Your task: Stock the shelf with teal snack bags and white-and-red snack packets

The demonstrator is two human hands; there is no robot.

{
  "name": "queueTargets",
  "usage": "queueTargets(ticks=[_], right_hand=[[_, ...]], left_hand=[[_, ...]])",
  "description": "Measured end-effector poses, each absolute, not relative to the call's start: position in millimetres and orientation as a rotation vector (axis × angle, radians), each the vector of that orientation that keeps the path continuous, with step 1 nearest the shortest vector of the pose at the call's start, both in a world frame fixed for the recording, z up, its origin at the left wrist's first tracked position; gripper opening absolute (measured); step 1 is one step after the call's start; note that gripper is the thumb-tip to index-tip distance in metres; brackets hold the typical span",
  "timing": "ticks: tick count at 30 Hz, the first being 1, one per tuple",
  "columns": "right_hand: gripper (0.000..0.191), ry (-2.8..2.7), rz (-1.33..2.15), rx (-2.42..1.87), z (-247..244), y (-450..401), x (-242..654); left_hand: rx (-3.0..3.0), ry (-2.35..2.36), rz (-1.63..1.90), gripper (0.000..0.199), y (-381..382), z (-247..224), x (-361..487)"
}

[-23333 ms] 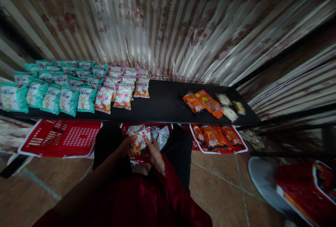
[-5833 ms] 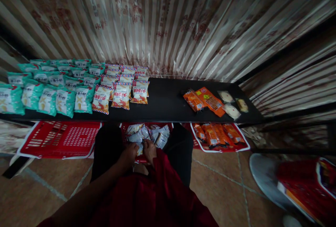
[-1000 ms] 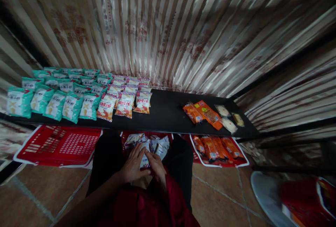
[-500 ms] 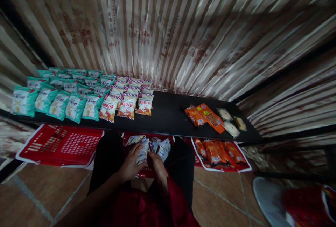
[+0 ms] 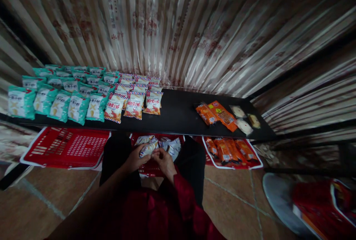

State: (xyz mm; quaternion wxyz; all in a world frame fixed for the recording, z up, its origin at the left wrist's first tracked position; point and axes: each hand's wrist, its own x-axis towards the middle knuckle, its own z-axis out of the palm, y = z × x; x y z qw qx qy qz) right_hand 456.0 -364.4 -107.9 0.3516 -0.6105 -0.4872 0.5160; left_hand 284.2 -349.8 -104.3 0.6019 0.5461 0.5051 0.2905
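Over the red basket (image 5: 184, 138) between my knees, my left hand (image 5: 136, 158) grips a white snack bag (image 5: 148, 149) with a striped edge. My right hand (image 5: 165, 162) has its fingers pinched together at the right end of that bag. More white snack bags (image 5: 174, 147) lie in the basket behind and beside my hands. On the black shelf ahead, upright snack bags with red lettering (image 5: 134, 105) stand in rows. To their left stand several teal snack bags (image 5: 78, 107), also in rows.
Orange packets (image 5: 222, 115) and small clear-wrapped packets (image 5: 244, 126) lie toward the right of the black shelf (image 5: 178, 114). Beneath it, a red basket (image 5: 226, 150) holds orange packets, and another red basket (image 5: 66, 147) sits at left. A grey stool (image 5: 275, 195) stands at lower right.
The bag in my hands has turned from nearly upright to lying more level. My right fingers have moved up to its end and pinched together. The view has tilted slightly downward.
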Motion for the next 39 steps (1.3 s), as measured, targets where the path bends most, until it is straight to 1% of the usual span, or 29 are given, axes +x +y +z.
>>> queueTargets(ticks=[8, 12, 15, 19, 22, 25, 28, 31, 36, 37, 39], right_hand=[[0.013, -1.492, 1.089, -1.725, -97.4, -365.2, 458.0], [0.012, -1.633, 0.932, -1.724, -97.2, -364.9, 457.6], [0.020, -1.732, 0.794, -1.712, -100.6, -364.1, 458.4], [0.042, -1.868, 0.690, -1.654, -105.7, -363.6, 460.4], [0.051, -1.971, 0.740, -1.527, -106.5, -363.5, 461.2], [0.053, -2.037, 0.844, -1.379, -105.2, -364.2, 461.0], [0.054, -2.045, 0.954, -1.322, -103.9, -365.9, 460.6], [0.055, -2.029, 1.039, -1.338, -103.8, -367.2, 460.6], [0.049, -1.959, 1.037, -1.388, -107.2, -366.6, 461.5], [0.048, -1.939, 1.033, -1.405, -107.9, -366.3, 461.6], [0.045, -1.897, 1.033, -1.438, -108.5, -366.0, 461.4]], left_hand=[[1.181, 1.104, 0.625, 0.062, -342.1, -114.0, 278.4], [1.140, 1.148, 0.554, 0.061, -339.3, -108.9, 275.6], [1.155, 1.149, 0.529, 0.056, -337.3, -108.7, 272.8], [1.150, 1.084, 0.487, 0.050, -334.8, -107.4, 267.7], [1.173, 1.050, 0.435, 0.047, -332.2, -100.7, 264.2], [1.189, 1.018, 0.395, 0.042, -329.1, -92.4, 261.9], [1.185, 0.979, 0.360, 0.041, -326.8, -86.7, 261.0], [1.167, 0.941, 0.315, 0.046, -324.8, -83.2, 261.0], [1.171, 0.963, 0.374, 0.065, -321.0, -78.4, 261.2], [1.173, 0.973, 0.387, 0.066, -320.5, -77.8, 261.1], [1.186, 0.998, 0.421, 0.062, -319.9, -77.6, 261.1]])
